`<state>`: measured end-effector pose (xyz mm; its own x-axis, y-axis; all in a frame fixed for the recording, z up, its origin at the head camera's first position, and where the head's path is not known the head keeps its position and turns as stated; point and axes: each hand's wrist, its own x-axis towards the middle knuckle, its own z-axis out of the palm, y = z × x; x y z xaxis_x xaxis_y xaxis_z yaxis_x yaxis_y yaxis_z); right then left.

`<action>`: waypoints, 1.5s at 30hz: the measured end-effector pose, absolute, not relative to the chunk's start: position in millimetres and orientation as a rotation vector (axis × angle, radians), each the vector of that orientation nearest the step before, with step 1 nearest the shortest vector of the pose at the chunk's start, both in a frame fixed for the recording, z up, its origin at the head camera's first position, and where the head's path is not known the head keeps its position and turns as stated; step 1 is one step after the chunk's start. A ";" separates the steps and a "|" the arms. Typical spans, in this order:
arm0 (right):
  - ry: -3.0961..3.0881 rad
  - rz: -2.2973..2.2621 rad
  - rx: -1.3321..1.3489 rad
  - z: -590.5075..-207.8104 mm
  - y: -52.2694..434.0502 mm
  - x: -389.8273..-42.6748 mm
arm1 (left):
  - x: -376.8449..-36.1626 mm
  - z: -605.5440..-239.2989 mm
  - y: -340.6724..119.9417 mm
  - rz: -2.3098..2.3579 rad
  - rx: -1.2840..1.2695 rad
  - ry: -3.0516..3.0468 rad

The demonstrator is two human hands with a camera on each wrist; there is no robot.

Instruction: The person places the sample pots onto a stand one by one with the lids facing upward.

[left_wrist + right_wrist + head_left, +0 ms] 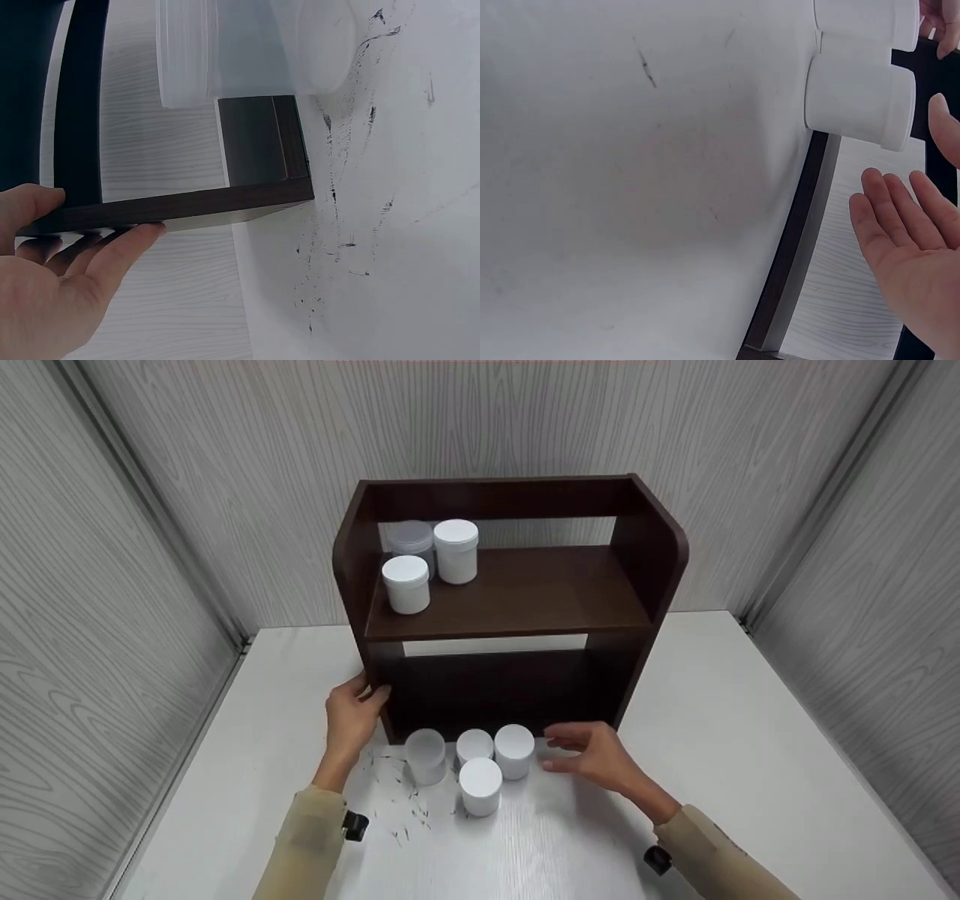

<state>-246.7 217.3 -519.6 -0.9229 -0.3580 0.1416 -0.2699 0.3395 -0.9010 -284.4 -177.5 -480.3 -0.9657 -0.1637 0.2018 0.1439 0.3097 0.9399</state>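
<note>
A dark brown two-tier shelf [540, 592] stands on the white table. My left hand [352, 720] grips the edge of its left side panel [202, 202], thumb on one face and fingers on the other. In front of the shelf's base stand a translucent jar [426, 757] and three white lidded jars. The right-hand white jar [514, 754] is closest to my right hand [596, 757]. That hand holds nothing; its fingers and thumb are spread apart, a small gap from the jar [855, 97] in the right wrist view.
On the upper tier, at the left, stand a short white jar [407, 586], a tall white jar [457, 553] and a translucent jar [411, 536]. Dark scuff marks streak the table [225, 810] in front of the shelf. Wood-grained panels [135, 510] wall in the sides and back.
</note>
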 end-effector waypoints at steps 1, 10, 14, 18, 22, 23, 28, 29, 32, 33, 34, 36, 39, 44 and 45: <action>2.500 -1.658 -0.589 -519.9 216.1 -247.9 | -284.4 -480.2 -177.6 -1.707 0.020 -2.318; 2.434 -1.677 -0.627 -526.4 210.0 -258.5 | -284.8 -479.4 -177.2 -1.689 0.018 -2.339; 2.388 -1.700 -0.642 -530.9 208.9 -262.3 | -284.4 -479.3 -177.3 -1.698 0.014 -2.336; 2.352 -1.711 -0.668 -532.5 205.6 -265.5 | -284.7 -479.8 -177.8 -1.684 0.015 -2.329; 2.356 -1.686 -0.699 -533.4 200.5 -269.1 | -284.5 -480.1 -177.9 -1.670 0.017 -2.329; 2.355 -1.684 -0.702 -533.9 199.2 -270.0 | -284.5 -480.3 -177.9 -1.671 0.018 -2.328; 2.324 -1.704 -0.717 -535.7 193.6 -272.9 | -284.2 -480.4 -178.1 -1.669 0.020 -2.327; 2.321 -1.708 -0.717 -536.1 192.8 -273.4 | -284.2 -480.4 -178.3 -1.668 0.017 -2.329; 2.333 -1.700 -0.713 -536.2 190.9 -274.4 | -284.2 -480.3 -178.4 -1.667 0.011 -2.329; 2.339 -1.698 -0.712 -536.1 190.1 -274.5 | -284.3 -480.3 -178.3 -1.673 0.007 -2.327; 2.335 -1.705 -0.717 -536.4 189.5 -274.5 | -284.2 -480.4 -178.3 -1.675 0.006 -2.326; 2.333 -1.709 -0.722 -536.9 188.0 -274.2 | -283.9 -480.7 -178.2 -1.687 0.004 -2.321; 2.313 -1.728 -0.724 -536.7 186.5 -273.2 | -283.2 -480.8 -178.2 -1.700 0.004 -2.318; 2.342 -1.690 -0.702 -536.2 188.6 -272.8 | -283.3 -481.2 -178.7 -1.690 0.006 -2.322; 2.347 -1.684 -0.702 -536.2 189.7 -272.7 | -283.4 -481.2 -178.7 -1.684 0.007 -2.323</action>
